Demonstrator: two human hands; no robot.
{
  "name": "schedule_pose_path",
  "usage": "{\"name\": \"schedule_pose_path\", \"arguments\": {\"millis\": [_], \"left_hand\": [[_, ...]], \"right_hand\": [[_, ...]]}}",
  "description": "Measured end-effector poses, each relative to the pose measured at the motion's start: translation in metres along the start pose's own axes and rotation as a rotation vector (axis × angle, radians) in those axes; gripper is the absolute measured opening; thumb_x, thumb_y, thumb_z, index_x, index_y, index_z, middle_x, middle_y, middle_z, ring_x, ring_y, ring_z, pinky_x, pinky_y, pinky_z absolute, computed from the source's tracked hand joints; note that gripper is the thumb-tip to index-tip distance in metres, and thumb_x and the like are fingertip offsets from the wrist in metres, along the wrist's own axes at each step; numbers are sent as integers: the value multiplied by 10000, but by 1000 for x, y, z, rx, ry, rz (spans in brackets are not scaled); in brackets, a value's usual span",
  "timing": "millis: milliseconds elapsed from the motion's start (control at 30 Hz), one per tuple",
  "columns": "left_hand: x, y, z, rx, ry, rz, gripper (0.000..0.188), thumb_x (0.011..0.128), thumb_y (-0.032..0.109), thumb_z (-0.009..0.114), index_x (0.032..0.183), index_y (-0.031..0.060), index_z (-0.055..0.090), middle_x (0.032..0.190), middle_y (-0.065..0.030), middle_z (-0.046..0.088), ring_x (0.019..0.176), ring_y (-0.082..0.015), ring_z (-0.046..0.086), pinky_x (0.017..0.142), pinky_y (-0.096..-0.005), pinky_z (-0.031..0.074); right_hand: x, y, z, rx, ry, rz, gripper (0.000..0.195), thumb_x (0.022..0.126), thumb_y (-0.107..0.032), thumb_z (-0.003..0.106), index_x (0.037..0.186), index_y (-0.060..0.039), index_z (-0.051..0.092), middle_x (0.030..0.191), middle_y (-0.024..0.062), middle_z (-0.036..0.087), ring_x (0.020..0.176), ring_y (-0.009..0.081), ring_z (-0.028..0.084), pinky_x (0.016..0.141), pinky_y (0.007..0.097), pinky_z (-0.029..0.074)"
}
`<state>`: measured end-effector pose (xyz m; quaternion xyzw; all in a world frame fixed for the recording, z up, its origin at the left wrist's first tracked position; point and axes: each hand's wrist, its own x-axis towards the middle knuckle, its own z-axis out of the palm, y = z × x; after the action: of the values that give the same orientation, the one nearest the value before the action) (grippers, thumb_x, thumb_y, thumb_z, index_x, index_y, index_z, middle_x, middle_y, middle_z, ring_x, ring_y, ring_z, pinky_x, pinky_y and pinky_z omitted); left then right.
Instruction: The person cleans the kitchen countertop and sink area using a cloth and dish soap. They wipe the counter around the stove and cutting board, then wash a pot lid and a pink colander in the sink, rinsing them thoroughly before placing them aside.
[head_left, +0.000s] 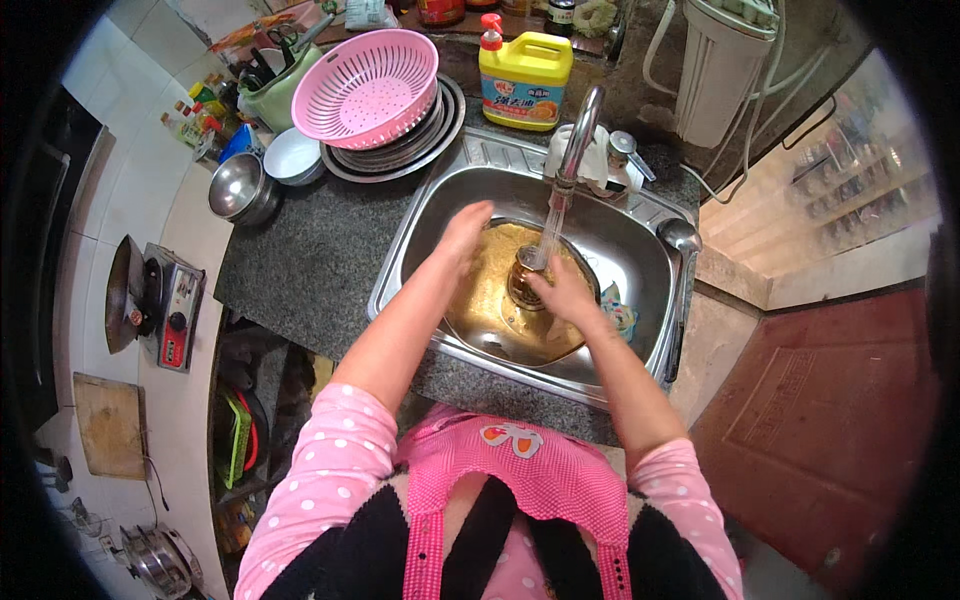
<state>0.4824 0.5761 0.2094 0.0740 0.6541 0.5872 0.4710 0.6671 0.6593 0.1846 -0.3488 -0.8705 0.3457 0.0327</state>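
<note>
Inside the stainless steel sink (645, 217) rests a round metal basin (480, 330) with a golden look, holding some liquid. A dark amber glass jar (521, 291) stands upright in the basin. My right hand (571, 294) grips the jar's right side, thumb across its front. Water runs from the curved metal faucet (585, 139) onto the jar's top and beside my fingers. My left hand (465, 234), slightly blurred, hovers over the basin's left rim, fingers extended and apart from the jar. Nothing shows in it.
A pink plastic colander (367, 94) sits on stacked metal plates behind left. A yellow detergent jug (525, 82) stands behind the sink. Metal bowls (238, 187) are on the left counter. A ladle (679, 236) lies along the sink's right edge, near a crumpled printed wrapper (619, 311).
</note>
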Motion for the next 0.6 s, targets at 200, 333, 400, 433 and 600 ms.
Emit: {"name": "schedule_pose_path", "arguments": {"millis": [200, 333, 400, 433, 600], "left_hand": [[15, -67, -51, 292, 189, 180, 409, 828, 236, 606, 1176, 27, 564, 1161, -128, 584, 1065, -248, 546, 894, -340, 433], [11, -78, -69, 505, 227, 241, 412, 847, 196, 591, 1211, 11, 538, 1196, -157, 563, 1102, -247, 528, 926, -318, 411], [14, -81, -82, 566, 250, 277, 436, 854, 201, 587, 1247, 27, 510, 1217, -151, 548, 1099, -244, 527, 920, -330, 418], [10, -74, -83, 475, 217, 229, 463, 862, 205, 581, 1277, 28, 474, 1230, -154, 536, 1095, -240, 527, 917, -335, 424], [-9, -42, -89, -142, -70, -154, 555, 860, 360, 592, 1282, 34, 438, 1126, -166, 562, 979, -279, 571, 784, -415, 510]], "right_hand": [[23, -17, 22, -142, 26, 49, 497, 811, -428, 600, 1096, -25, 542, 1005, 240, 606, 942, 380, 589, 823, 444, 466], [29, -12, 18, -162, 38, 10, 385, 720, -330, 653, 946, -25, 589, 859, 216, 623, 846, 357, 618, 728, 438, 494], [24, -16, 7, -146, 24, -28, 313, 679, -267, 657, 862, -21, 594, 751, 197, 616, 776, 355, 621, 687, 419, 495], [21, -17, 0, -110, 17, -80, 315, 676, -263, 660, 863, -20, 589, 762, 195, 616, 772, 352, 618, 688, 414, 492], [-1, -34, -63, 184, -156, -256, 370, 677, -207, 672, 984, -23, 577, 840, 162, 594, 796, 262, 604, 737, 343, 471]]}}
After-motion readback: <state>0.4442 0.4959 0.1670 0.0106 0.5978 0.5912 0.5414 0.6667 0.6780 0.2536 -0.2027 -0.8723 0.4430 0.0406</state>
